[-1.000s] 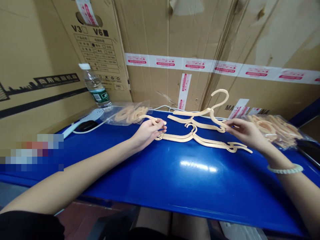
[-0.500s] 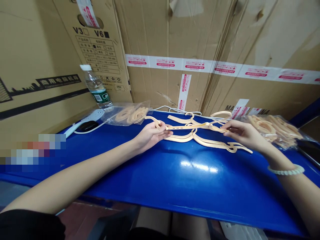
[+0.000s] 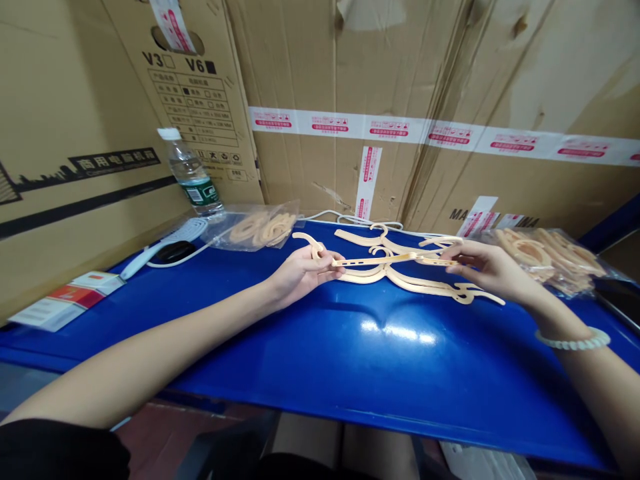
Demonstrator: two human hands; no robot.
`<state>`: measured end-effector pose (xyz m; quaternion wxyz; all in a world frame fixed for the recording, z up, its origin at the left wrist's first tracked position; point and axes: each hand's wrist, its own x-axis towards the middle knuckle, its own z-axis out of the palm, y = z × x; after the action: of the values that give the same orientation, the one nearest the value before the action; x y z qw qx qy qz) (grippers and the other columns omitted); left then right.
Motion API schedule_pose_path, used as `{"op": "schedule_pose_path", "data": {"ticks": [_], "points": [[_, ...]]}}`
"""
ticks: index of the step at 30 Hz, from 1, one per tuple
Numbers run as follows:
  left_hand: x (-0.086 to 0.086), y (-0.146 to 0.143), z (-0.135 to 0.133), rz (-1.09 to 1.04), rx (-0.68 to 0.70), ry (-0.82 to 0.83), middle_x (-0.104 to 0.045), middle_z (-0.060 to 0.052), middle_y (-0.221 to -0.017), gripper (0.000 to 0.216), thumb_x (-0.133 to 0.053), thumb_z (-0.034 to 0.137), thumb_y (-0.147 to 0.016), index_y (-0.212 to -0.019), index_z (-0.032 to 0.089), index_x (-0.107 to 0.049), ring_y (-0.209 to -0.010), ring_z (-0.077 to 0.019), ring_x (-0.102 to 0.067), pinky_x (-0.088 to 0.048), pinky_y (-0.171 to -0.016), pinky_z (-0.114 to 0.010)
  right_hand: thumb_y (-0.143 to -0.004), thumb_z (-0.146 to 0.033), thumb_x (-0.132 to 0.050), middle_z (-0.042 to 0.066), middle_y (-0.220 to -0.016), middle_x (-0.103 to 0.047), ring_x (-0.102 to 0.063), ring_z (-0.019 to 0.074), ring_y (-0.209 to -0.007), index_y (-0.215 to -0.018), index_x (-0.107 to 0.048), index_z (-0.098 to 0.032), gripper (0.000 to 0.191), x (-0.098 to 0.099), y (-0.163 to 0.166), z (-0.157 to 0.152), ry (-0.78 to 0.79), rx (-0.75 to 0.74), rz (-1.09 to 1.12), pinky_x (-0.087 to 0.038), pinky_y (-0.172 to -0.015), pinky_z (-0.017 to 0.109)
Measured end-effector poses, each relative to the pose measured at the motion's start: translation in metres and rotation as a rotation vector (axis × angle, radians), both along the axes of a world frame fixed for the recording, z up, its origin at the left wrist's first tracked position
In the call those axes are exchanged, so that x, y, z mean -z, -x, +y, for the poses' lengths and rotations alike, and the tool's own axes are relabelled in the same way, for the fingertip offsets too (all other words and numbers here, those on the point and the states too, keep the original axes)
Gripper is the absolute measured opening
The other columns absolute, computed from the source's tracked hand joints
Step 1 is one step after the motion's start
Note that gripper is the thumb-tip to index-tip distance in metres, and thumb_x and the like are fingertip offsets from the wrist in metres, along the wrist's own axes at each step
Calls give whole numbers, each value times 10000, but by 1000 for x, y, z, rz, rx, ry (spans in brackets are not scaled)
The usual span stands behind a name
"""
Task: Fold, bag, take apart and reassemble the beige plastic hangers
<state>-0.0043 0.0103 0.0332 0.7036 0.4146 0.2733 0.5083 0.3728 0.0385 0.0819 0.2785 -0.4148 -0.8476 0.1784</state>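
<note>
Both hands hold one cream plastic hanger (image 3: 387,260) flat, just above the blue table (image 3: 320,347). My left hand (image 3: 303,270) pinches its left end, together with a curved cream piece (image 3: 306,240) that sticks out to the left. My right hand (image 3: 483,267) pinches the hanger's right end, fingers closed. Under the held hanger lie two more cream hangers: one (image 3: 430,285) close to me and another (image 3: 373,241) farther back.
A clear bag of cream rings (image 3: 263,228) lies at the back left, and a bigger bag of cream parts (image 3: 547,257) at the right. A water bottle (image 3: 190,173), a white power strip (image 3: 165,243) and a small red-and-white box (image 3: 67,300) are at the left. Cardboard boxes (image 3: 350,87) wall the back.
The hanger stood upright in my right hand a second ago; it now lies flat, held at both ends. The left hand has taken hold of its left end.
</note>
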Motion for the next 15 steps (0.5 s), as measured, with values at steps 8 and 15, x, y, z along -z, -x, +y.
{"op": "schedule_pose_path", "data": {"ticks": [8, 15], "points": [[5, -2, -2, 64, -139, -59, -693, -92, -818, 210, -759, 86, -727, -695, 129, -555, -748, -182, -656, -529, -796, -350, -906, -550, -667, 127, -991, -708, -668, 277, -924, -945, -705, -181, 373, -1, 4, -2, 6, -23, -50, -563, -827, 394], [9, -2, 0, 123, -227, -72, -700, -64, -763, 244, -715, 58, -666, -666, 154, -491, -692, -181, -674, -527, -768, -351, -921, -524, -662, 99, -966, -712, -680, 277, -891, -961, -716, -217, 315, 3, 6, -2, -20, -57, -73, -575, -786, 404]]}}
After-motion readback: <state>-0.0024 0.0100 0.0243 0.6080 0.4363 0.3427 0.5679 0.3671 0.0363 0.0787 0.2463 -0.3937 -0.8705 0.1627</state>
